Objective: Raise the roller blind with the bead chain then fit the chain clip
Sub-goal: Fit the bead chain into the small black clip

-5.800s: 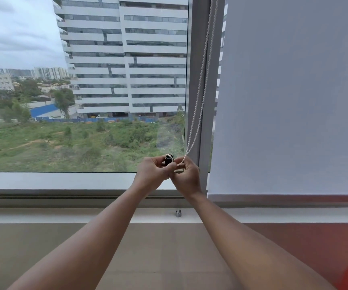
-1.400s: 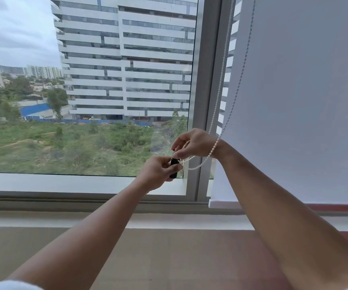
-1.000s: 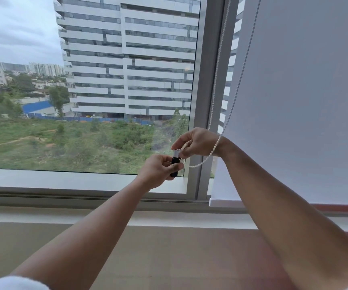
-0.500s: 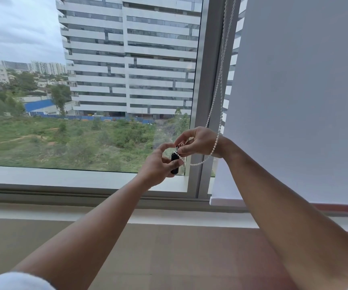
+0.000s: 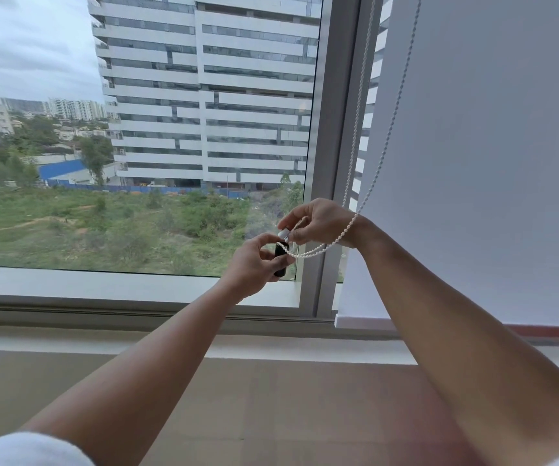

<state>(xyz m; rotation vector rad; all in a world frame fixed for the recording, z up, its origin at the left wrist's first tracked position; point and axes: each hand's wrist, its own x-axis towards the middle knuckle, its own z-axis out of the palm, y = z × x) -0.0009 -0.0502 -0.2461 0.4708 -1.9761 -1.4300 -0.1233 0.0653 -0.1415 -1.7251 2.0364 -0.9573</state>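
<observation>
A white bead chain [image 5: 385,142] hangs in two strands from the top along the grey window post and loops over my right wrist. My left hand [image 5: 258,267] grips a small black chain clip [image 5: 280,260] upright in front of the glass. My right hand [image 5: 318,223] sits just above it, pinching the clip's silvery top together with the low end of the chain. The white roller blind [image 5: 490,146] covers the right pane, with its bottom bar [image 5: 362,321] near the sill.
The grey window post [image 5: 335,146] stands between the bare left pane and the covered right pane. A white sill ledge [image 5: 103,284] runs below the glass, and a beige floor [image 5: 271,405] lies under my arms.
Both hands stay at the clip near the post. The outer chain strand has swung away from the post again. My left thumb has shifted on the clip.
</observation>
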